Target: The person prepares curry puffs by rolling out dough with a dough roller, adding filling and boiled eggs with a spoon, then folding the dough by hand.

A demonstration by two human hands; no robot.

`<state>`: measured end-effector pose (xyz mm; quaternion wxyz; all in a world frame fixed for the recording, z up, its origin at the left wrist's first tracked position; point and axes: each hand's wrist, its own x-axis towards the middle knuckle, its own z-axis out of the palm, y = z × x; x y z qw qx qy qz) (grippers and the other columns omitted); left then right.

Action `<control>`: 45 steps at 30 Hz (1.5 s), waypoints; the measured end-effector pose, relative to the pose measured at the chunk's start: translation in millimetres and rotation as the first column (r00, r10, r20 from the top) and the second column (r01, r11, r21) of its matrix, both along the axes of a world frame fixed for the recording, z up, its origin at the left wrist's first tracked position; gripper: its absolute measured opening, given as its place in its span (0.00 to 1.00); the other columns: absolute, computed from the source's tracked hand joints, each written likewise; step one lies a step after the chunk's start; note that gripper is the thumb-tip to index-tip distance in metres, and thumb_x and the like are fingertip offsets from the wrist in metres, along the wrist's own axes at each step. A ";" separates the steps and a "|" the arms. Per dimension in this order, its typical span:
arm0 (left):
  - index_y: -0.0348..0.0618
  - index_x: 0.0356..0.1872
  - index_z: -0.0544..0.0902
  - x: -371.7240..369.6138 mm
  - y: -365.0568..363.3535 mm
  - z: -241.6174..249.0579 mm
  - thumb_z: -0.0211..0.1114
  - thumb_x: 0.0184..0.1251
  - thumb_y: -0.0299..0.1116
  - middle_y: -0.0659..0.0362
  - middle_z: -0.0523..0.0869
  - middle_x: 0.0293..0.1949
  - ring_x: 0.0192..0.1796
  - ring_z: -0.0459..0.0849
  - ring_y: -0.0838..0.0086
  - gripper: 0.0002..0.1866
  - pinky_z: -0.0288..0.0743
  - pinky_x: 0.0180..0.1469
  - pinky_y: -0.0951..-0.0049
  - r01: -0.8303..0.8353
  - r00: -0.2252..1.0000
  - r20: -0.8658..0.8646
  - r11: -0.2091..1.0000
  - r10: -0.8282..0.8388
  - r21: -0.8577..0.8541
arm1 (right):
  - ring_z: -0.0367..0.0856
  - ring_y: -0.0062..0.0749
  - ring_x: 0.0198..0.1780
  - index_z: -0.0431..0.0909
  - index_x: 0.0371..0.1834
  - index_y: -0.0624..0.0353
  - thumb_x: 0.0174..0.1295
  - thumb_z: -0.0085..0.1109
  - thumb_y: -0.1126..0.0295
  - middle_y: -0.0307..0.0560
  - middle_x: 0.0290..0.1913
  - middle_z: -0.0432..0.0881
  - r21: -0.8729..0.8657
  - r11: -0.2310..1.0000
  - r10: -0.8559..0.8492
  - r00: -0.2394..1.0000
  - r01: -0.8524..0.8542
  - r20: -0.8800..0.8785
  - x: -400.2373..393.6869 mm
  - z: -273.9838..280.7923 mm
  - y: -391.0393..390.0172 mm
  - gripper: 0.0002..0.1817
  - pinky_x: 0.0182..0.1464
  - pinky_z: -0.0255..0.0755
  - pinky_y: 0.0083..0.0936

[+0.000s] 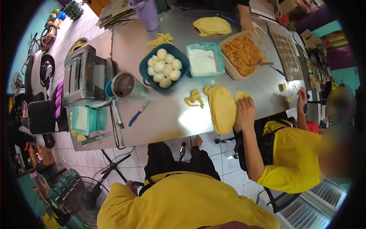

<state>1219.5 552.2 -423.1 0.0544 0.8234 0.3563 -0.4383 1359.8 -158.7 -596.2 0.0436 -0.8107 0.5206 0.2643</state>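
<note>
The stack of yellow dough sheets (222, 110) lies flat near the front edge of the metal worktop (164, 124), ahead and to the right of the wearer. Just to its right, a seated co-worker's hand (246, 108) rests over a smaller dough piece (241, 95). The wearer's left hand (132, 184) is low at their side, below the worktop and partly hidden; whether it is spread or closed I cannot tell. Their right hand is out of view. Left of the stack lie dough scraps (194, 98) and, farther left, a blue-handled knife (138, 114). Behind these stand a dark blue bowl (143, 68) of peeled eggs (167, 69), a teal container (222, 64) of white powder (203, 61), and a tub (228, 69) of orange filling (244, 51). Another dough pile (212, 26) lies beyond them, near a person's hand (246, 23) at the far side. On the left are a brown-stained container (125, 84) and a metal rolling machine (84, 78); a fan (85, 200) stands on the floor.
</note>
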 end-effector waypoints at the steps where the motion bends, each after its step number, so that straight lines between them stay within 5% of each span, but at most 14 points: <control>1: 0.45 0.62 0.69 12.6 2.9 -0.3 0.77 0.39 0.48 0.41 0.73 0.58 0.61 0.72 0.54 0.45 0.70 0.56 0.56 -0.013 1.000 0.002 1.000 0.013 -0.004 | 0.80 0.59 0.39 0.80 0.35 0.60 0.61 0.48 0.53 0.63 0.39 0.81 -0.002 1.000 0.003 1.000 -0.003 0.017 -4.5 7.4 4.3 0.20 0.42 0.73 0.47; 8: 0.44 0.61 0.71 123.4 14.2 -48.4 0.77 0.40 0.49 0.40 0.75 0.56 0.59 0.74 0.55 0.43 0.71 0.55 0.57 -0.080 0.997 0.007 0.993 0.081 -0.092 | 0.80 0.60 0.38 0.80 0.34 0.62 0.63 0.46 0.52 0.64 0.37 0.80 -0.074 0.997 0.005 0.992 0.004 0.129 -21.2 32.6 19.5 0.22 0.40 0.72 0.48; 20: 0.42 0.58 0.75 160.1 32.0 -70.4 0.77 0.41 0.49 0.39 0.79 0.52 0.56 0.78 0.56 0.40 0.74 0.53 0.60 -0.093 0.985 -0.154 0.986 0.071 -0.141 | 0.79 0.63 0.35 0.79 0.32 0.65 0.66 0.42 0.50 0.66 0.34 0.80 -0.115 0.985 -0.114 0.982 0.132 0.151 -68.6 111.3 97.0 0.27 0.38 0.72 0.50; 21: 0.39 0.41 0.84 154.1 32.1 -75.0 0.76 0.42 0.47 0.47 0.87 0.37 0.41 0.85 0.62 0.27 0.77 0.43 0.67 0.065 0.998 -0.012 0.982 -0.069 -0.175 | 0.79 0.63 0.35 0.79 0.32 0.65 0.66 0.41 0.50 0.66 0.33 0.80 -0.111 0.984 -0.120 0.983 0.136 0.137 -80.8 121.2 100.0 0.27 0.37 0.71 0.51; 22: 0.35 0.37 0.85 145.5 32.9 -83.4 0.76 0.42 0.46 0.47 0.87 0.37 0.40 0.86 0.64 0.26 0.77 0.42 0.64 0.083 0.969 0.246 0.892 0.033 -0.444 | 0.79 0.63 0.35 0.79 0.32 0.65 0.66 0.41 0.49 0.66 0.33 0.80 -0.099 0.986 -0.126 0.986 0.137 0.110 -97.0 132.3 102.2 0.27 0.37 0.71 0.51; 25: 0.32 0.34 0.80 196.1 -51.0 -12.8 0.74 0.38 0.54 0.44 0.85 0.34 0.39 0.84 0.50 0.32 0.75 0.42 0.57 0.056 0.980 0.190 0.998 -0.053 -0.011 | 0.79 0.64 0.34 0.79 0.31 0.66 0.67 0.40 0.49 0.67 0.32 0.80 -0.052 0.990 -0.133 0.991 0.135 0.032 -140.5 161.6 118.7 0.28 0.36 0.71 0.51; 28: 0.32 0.32 0.80 201.8 -77.1 -8.6 0.65 0.49 0.57 0.40 0.84 0.35 0.43 0.81 0.43 0.30 0.73 0.46 0.50 0.024 0.956 0.282 0.981 -0.079 0.192 | 0.79 0.64 0.33 0.79 0.31 0.67 0.67 0.39 0.48 0.67 0.31 0.80 -0.051 0.989 -0.134 0.989 0.137 0.064 -184.8 174.3 124.3 0.29 0.36 0.71 0.52; 31: 0.32 0.34 0.81 218.3 -81.0 -5.4 0.53 0.60 0.56 0.39 0.84 0.37 0.44 0.81 0.44 0.30 0.72 0.47 0.50 0.015 0.961 0.268 0.976 -0.075 0.219 | 0.79 0.65 0.33 0.79 0.30 0.67 0.68 0.38 0.48 0.68 0.30 0.80 -0.061 0.990 -0.117 0.986 0.126 0.121 -185.4 164.2 127.5 0.31 0.35 0.71 0.52; 36: 0.31 0.35 0.83 208.2 -64.6 -18.4 0.52 0.61 0.55 0.39 0.83 0.37 0.43 0.82 0.45 0.30 0.73 0.48 0.51 -0.007 0.926 0.370 0.981 -0.067 0.195 | 0.79 0.66 0.33 0.79 0.26 0.67 0.68 0.38 0.47 0.68 0.28 0.80 -0.067 0.991 -0.091 0.953 0.115 0.289 -149.2 150.5 136.4 0.32 0.34 0.71 0.53; 45: 0.34 0.35 0.84 196.0 -62.5 -15.7 0.51 0.59 0.57 0.40 0.84 0.39 0.45 0.82 0.47 0.30 0.73 0.50 0.53 -0.015 0.855 0.517 0.994 -0.045 0.112 | 0.78 0.63 0.44 0.82 0.40 0.67 0.67 0.40 0.51 0.67 0.38 0.81 0.018 0.986 -0.156 0.892 0.165 0.423 -142.4 168.4 135.1 0.28 0.47 0.69 0.49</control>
